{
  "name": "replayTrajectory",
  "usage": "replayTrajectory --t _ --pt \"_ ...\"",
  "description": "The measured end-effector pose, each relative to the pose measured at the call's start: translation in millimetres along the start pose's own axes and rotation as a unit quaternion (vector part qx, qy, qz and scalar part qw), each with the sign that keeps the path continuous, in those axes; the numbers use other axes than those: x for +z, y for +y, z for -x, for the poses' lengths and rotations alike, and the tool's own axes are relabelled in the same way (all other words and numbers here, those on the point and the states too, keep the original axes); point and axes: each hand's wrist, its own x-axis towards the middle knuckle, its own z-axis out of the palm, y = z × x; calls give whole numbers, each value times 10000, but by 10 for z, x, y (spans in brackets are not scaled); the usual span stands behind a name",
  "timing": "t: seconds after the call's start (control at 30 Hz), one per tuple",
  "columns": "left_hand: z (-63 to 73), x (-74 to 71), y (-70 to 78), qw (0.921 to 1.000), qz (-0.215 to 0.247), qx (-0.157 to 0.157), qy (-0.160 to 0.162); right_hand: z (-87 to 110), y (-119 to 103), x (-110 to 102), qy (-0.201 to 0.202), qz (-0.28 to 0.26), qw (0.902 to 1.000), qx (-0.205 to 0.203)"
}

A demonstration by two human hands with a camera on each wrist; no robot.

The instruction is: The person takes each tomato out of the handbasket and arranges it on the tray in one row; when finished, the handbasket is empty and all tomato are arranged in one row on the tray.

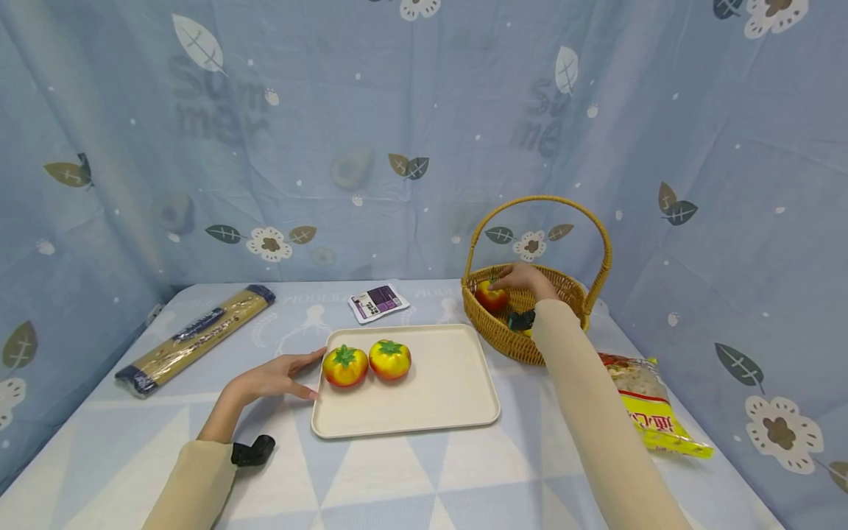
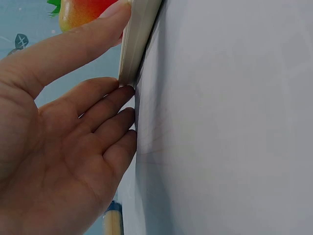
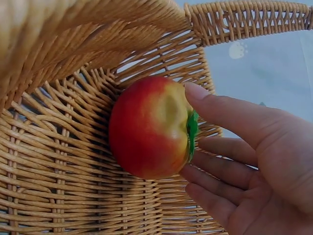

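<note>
Your right hand (image 1: 523,278) fingers (image 3: 215,110) spread, touching red-yellow fruit (image 3: 149,127) inside wicker basket (image 1: 530,346), far right; not yet closed round it. Your left hand (image 1: 274,377) fingers (image 2: 105,105) straight, together, pressed against near-left rim of cream tray (image 1: 424,412). Two fruits (image 1: 344,366) (image 1: 389,359) already on tray. Judged: two moved, third still in basket, grasp and carry left.

This looks like a staged recording booth rather than a lived-in room: pale blue cloth printed with leaves and flowers (image 1: 424,132) hangs on three sides and also covers the bench (image 1: 397,471). Household props are laid out neatly, among them a wicker basket (image 1: 570,294), a cream tray (image 1: 450,390), a spaghetti packet (image 1: 195,338) and a snack bag (image 1: 652,412).
</note>
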Motion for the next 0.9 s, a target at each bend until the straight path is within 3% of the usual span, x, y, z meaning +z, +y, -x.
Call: replayTrajectory --t 0.27,0.5,0.9 --pt "0 -2 -1 10000 33 -19 -6 -50 41 48 -55 127 9998 129" --pt "-3 -13 -17 9997 -217 64 -38 -61 70 79 -107 73 9998 161" --pt "-12 1 -26 10000 7 -74 6 -86 52 103 -127 1 9998 148"
